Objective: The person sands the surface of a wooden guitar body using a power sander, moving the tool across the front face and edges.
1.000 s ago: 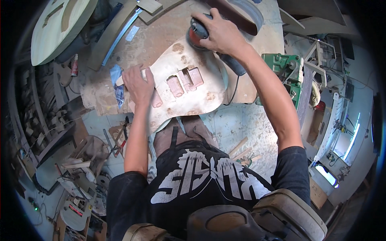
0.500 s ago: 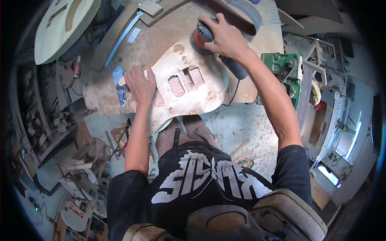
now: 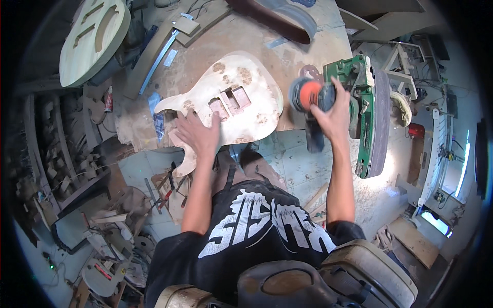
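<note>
A pale wooden electric guitar body (image 3: 257, 97) with brown burl-like patches and routed pickup cavities lies flat at the workbench's front edge. Its lower horn juts out over that edge. On the body, beside the cavities, my left hand (image 3: 199, 134) rests with its fingers spread. My right hand (image 3: 334, 114) grips a random orbital sander (image 3: 308, 94), dark with an orange-red band. The sander is held up off the wood, to the right of the body, tilted with its round pad toward the left. Motion blurs it a little.
Close to the right hand stands a green belt sanding machine (image 3: 365, 128). A second guitar body (image 3: 97, 43) is propped at the far left. Curved wooden pieces (image 3: 277, 23) lie at the back of the workbench (image 3: 200, 49). Blue tape (image 3: 158, 126) sticks at its left.
My right hand has lifted the sander off the guitar body and carried it right and nearer to me. The left hand has shifted onto the wood beside the cavities, fingers spread. The body has turned slightly.
</note>
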`<state>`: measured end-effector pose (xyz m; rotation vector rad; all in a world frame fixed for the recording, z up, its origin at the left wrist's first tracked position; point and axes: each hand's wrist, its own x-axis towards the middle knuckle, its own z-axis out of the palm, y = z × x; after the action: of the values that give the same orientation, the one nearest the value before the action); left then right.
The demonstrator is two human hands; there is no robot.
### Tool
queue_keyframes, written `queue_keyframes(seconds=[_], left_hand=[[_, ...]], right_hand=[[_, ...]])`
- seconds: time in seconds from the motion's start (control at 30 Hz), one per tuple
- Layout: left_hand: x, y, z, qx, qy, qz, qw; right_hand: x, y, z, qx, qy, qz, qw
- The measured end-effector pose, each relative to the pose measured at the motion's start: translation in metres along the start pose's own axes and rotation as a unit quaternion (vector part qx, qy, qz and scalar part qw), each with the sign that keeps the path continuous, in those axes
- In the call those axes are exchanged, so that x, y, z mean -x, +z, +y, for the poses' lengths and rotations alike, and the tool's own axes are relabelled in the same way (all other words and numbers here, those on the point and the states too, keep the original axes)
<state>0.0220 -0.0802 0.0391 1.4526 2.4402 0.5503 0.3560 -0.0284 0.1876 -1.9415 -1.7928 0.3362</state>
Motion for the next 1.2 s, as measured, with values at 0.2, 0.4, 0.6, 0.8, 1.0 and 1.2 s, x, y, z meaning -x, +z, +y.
queue_keyframes(seconds=[0.2, 0.4, 0.6, 0.8, 1.0, 1.2], left_hand=[[0.000, 0.000, 0.025, 0.003, -0.094, -0.048, 0.994], [-0.023, 0.000, 0.022, -0.060, -0.138, -0.048, 0.987], [-0.034, 0.009, 0.010, -0.067, -0.085, -0.007, 0.994], [-0.061, 0.001, 0.006, -0.064, 0.032, -0.039, 0.997], [-0.105, -0.002, 0.027, -0.067, 0.228, -0.139, 0.961], [-0.123, 0.018, 0.078, -0.061, 0.414, -0.233, 0.877]], right_hand=[[0.113, -0.022, 0.032, -0.044, 0.077, 0.015, 0.996], [0.169, -0.036, 0.050, -0.102, 0.168, -0.004, 0.980], [0.190, -0.045, 0.069, -0.106, 0.163, -0.001, 0.981], [0.206, -0.055, 0.079, -0.087, 0.154, -0.002, 0.984], [0.215, -0.062, 0.082, -0.076, 0.147, -0.020, 0.986], [0.218, -0.064, 0.073, -0.075, 0.131, -0.033, 0.988]])
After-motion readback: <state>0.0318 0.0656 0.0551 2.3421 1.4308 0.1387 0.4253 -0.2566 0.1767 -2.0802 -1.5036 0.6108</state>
